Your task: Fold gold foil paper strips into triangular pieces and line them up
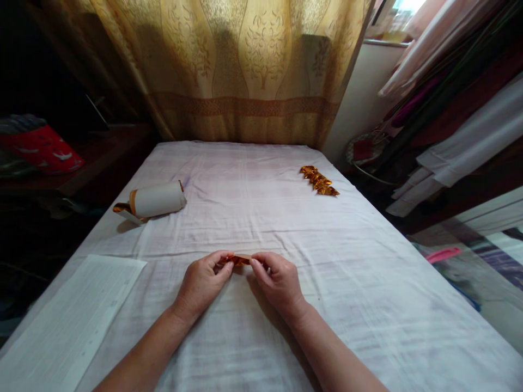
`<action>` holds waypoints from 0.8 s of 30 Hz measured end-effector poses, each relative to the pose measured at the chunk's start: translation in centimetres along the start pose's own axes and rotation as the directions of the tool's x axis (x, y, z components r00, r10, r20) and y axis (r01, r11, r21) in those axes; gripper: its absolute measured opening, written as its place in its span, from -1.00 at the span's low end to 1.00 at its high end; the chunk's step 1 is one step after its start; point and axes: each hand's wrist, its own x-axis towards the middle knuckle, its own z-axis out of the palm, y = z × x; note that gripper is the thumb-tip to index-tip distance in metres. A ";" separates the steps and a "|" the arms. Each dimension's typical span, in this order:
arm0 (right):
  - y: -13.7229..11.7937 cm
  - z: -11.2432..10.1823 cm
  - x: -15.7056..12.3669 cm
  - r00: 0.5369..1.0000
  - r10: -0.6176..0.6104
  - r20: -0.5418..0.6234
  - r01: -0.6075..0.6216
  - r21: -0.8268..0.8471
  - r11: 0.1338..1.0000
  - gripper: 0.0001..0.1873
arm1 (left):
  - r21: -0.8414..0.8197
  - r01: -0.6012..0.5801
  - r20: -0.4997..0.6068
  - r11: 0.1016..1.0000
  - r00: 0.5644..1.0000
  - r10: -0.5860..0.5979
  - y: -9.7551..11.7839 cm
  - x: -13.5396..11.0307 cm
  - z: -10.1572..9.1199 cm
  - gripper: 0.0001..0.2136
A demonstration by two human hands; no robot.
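A small piece of shiny copper-gold foil paper [242,261] is stretched between my two hands, just above the white cloth-covered table. My left hand [206,277] pinches its left end between thumb and fingers. At the other end, my right hand [280,280] grips it the same way. Part of the piece is hidden behind the fingers, and its exact folds are too small to make out. Toward the far right of the cloth lies a row of several folded copper-gold foil pieces [318,181].
A white roll [159,200] with foil showing at its end lies at the left. Nearer on that side is a printed paper sheet [77,321]. A red patterned container [49,147] stands on a dark side table. Clothes [482,125] hang at the right, behind the cloth's edge.
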 end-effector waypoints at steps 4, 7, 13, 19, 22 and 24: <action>0.4 0.2 -0.2 0.993 -0.115 0.031 0.117 -0.057 0.991 -0.82 | 0.125 -0.026 -0.023 0.992 0.999 0.029 -0.1 0.2 -0.4 -0.69; 0.6 0.3 -0.4 0.990 -0.135 0.042 0.138 -0.082 0.987 -0.81 | 0.202 -0.069 -0.016 0.977 0.997 0.074 -0.1 0.1 -0.7 -0.72; 0.8 0.2 -0.3 0.999 -0.047 0.019 0.048 -0.109 0.993 -0.76 | 0.253 -0.158 -0.031 0.954 0.985 0.172 -0.3 -0.2 -0.5 -0.73; 0.7 -0.5 -0.1 0.998 -0.032 0.060 0.044 -0.217 0.975 -0.77 | 0.286 -0.221 -0.075 0.933 0.965 0.251 -0.8 -0.3 0.0 -0.73; 0.3 -0.7 -0.1 0.994 -0.066 0.084 0.087 -0.269 0.959 -0.75 | 0.325 -0.255 -0.069 0.911 0.954 0.291 -0.9 -0.3 0.0 -0.73; 0.1 -0.8 -0.1 0.991 -0.085 0.104 0.112 -0.290 0.950 -0.75 | 0.345 -0.276 -0.063 0.897 0.947 0.316 -0.9 -0.3 0.0 -0.73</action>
